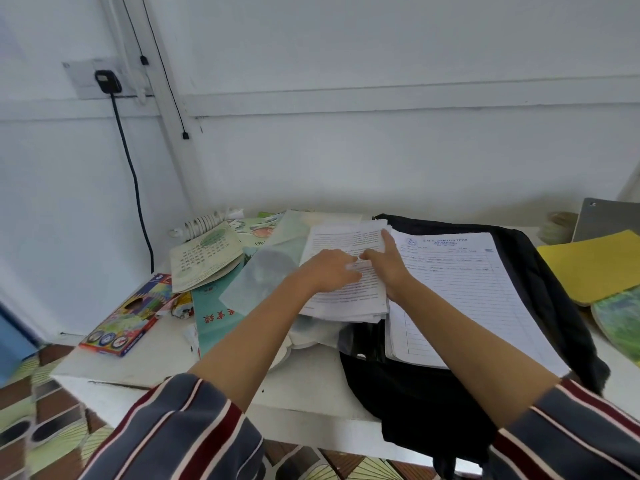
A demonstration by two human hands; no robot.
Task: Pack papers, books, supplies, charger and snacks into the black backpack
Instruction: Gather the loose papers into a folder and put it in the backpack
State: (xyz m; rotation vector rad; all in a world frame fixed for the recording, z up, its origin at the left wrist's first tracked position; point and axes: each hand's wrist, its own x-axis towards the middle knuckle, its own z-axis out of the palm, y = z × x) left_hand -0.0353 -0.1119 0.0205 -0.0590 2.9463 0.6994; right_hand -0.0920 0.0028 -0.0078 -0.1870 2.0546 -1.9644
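Pressing a stack of printed white papers (332, 237) beside the black fabric backpack (415, 403), left hand (329, 270) flat on it, right hand (389, 268) at its edge, grip unclear; packing looks barely begun, green-covered books (211, 317) out on the white worktop (156, 362).

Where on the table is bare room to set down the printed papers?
The near-left table corner is bare, bordered by the pencil box, the green book and the black backpack. A thin strip shows between the backpack and the yellow notebook. The back left is crowded with books.
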